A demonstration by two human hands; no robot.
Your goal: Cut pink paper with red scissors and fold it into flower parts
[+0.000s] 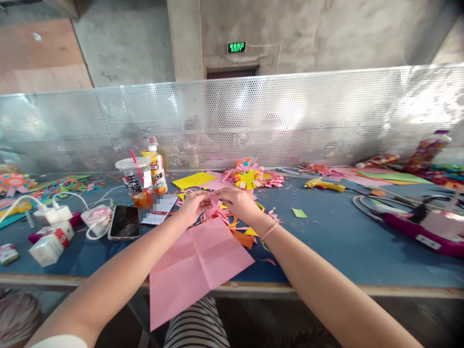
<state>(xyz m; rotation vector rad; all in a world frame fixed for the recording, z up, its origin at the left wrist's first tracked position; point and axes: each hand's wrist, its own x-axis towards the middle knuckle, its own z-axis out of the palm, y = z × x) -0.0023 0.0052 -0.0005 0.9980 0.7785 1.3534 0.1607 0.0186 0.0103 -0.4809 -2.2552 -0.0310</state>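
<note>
My left hand [195,207] and my right hand [234,200] meet above the table, fingers pinched together on a small piece of pink paper [212,203]. The fingers cover most of its shape. Closer to me, a large pink sheet [197,263] with crossing fold creases reaches past the table's front edge. Whether its far corner touches the paper in my hands I cannot tell. Pink, yellow and orange paper scraps [243,237] lie under and beside my right hand. Behind my hands rests a finished-looking paper flower [249,178] in yellow and pink.
On the left stand a plastic cup [131,176] with a red straw, a bottle [156,169], a phone [124,222] and chargers [54,212]. To the right lie a yellow glue gun [324,185] and a purple power strip [416,234] with cables. A perforated metal screen [308,121] borders the table's back.
</note>
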